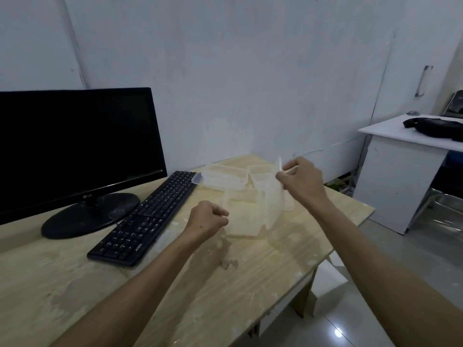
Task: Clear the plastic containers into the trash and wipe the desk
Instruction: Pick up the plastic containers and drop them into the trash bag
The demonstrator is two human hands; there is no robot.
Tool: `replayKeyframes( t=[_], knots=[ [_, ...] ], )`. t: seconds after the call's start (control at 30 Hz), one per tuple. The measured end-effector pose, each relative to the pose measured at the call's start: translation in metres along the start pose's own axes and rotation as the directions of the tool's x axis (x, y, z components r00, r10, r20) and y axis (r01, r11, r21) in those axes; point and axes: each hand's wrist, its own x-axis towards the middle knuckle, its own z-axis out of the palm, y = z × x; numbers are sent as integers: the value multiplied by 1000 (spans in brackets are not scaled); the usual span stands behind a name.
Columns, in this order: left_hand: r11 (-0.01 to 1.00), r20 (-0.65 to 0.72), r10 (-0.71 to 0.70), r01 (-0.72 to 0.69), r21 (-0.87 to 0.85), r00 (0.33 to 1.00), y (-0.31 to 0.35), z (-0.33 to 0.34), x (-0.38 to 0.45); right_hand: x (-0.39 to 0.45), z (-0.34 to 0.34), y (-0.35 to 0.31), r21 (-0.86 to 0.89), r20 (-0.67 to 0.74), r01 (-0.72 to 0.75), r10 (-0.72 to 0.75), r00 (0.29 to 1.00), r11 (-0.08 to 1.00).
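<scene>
Several clear plastic containers lie at the far right corner of the wooden desk (275, 259). One rectangular container (225, 179) rests against the keyboard's far end, and a flat one (241, 216) lies nearer to me. My right hand (300, 181) is shut on the rim of a tilted clear container (274, 206), lifted on its edge above the others. My left hand (208, 219) hovers beside the flat container with its fingers curled shut and nothing visible in them.
A black LG monitor (75, 151) and a black keyboard (145, 219) fill the desk's left half. A small crumpled scrap (229, 264) lies mid-desk. A white side table (400, 176) with a dark bag (436, 127) stands to the right across tiled floor.
</scene>
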Motion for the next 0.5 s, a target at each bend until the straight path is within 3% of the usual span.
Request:
replayKeyframes(
  t=[0.17, 0.33, 0.5],
  knots=[
    [959, 81, -93, 111, -261, 992, 2, 2, 1, -11, 57, -24, -84, 127, 153, -142, 982, 985],
    [872, 227, -207, 285, -398, 951, 7, -3, -2, -24, 109, -29, -356, 273, 280, -187, 944, 891],
    [854, 257, -240, 329, -402, 936, 3, -13, 3, -18, 121, -13, -213, 364, 273, -183, 913, 938]
  ],
)
